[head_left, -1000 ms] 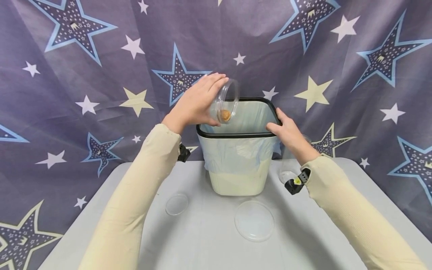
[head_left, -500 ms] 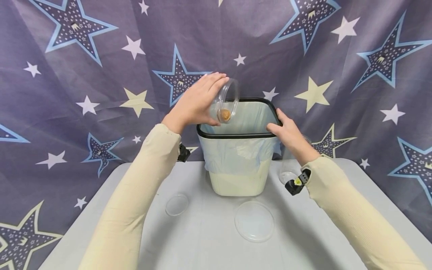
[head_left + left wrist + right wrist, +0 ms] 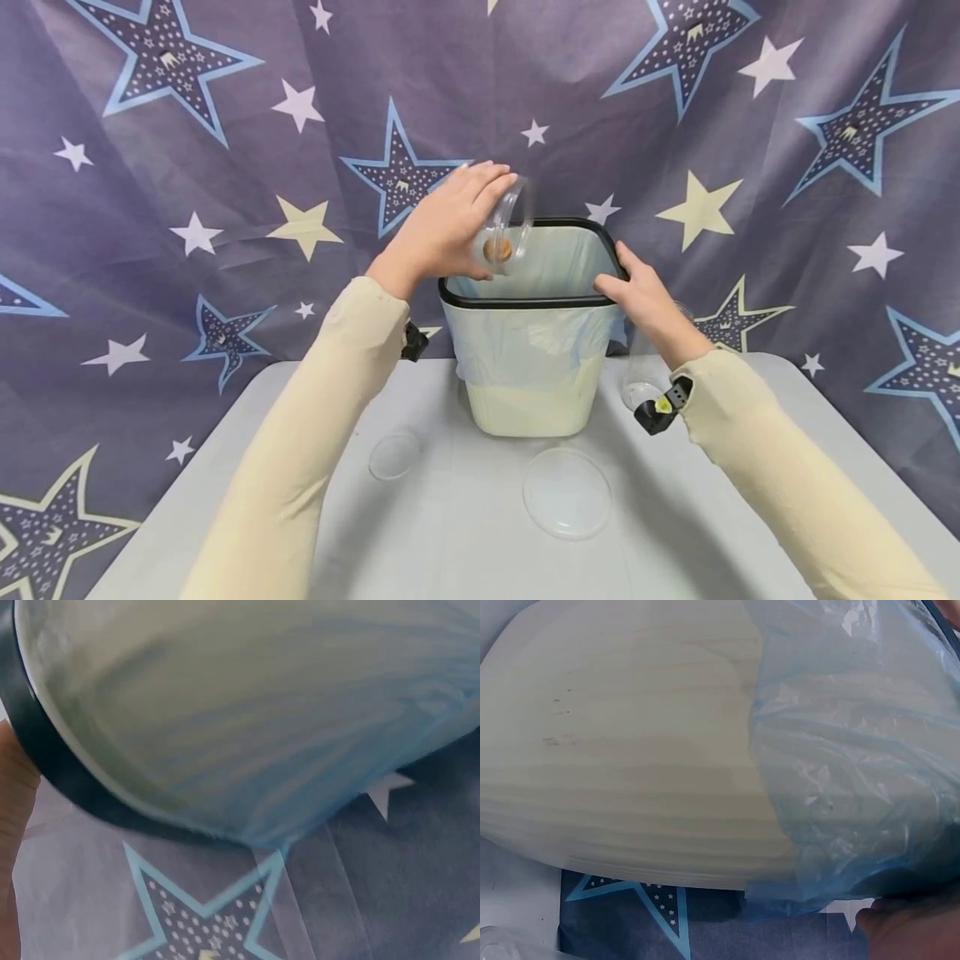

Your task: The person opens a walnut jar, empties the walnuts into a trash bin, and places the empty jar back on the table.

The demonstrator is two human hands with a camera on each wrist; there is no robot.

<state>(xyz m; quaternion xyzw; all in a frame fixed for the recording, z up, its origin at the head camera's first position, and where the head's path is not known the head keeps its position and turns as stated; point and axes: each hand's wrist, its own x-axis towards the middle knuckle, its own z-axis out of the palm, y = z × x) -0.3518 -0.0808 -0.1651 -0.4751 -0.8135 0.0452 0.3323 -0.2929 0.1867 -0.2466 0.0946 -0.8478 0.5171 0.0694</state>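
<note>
In the head view my left hand [image 3: 453,221] grips a clear plastic container [image 3: 517,218], tipped on its side with its mouth facing right over the bin's opening. A small round brown lump [image 3: 497,249] shows in the container's lower part. Below it stands a white trash bin [image 3: 528,408] with a black rim and a thin bluish liner [image 3: 525,346] folded over the outside. My right hand [image 3: 637,287] holds the bin's rim at the right, thumb toward the inside. The right wrist view shows the bin's wall [image 3: 630,750] and liner close up.
Two clear round lids lie on the grey table [image 3: 450,533]: a small lid [image 3: 394,456] at left and a larger lid [image 3: 567,493] in front of the bin. A clear container [image 3: 641,375] stands behind my right wrist. A star-patterned curtain [image 3: 247,183] hangs behind.
My left hand has shifted slightly right with the container, which now looks blurred at its mouth. The brown lump sits a little farther left and higher. The right hand has stayed on the rim.
</note>
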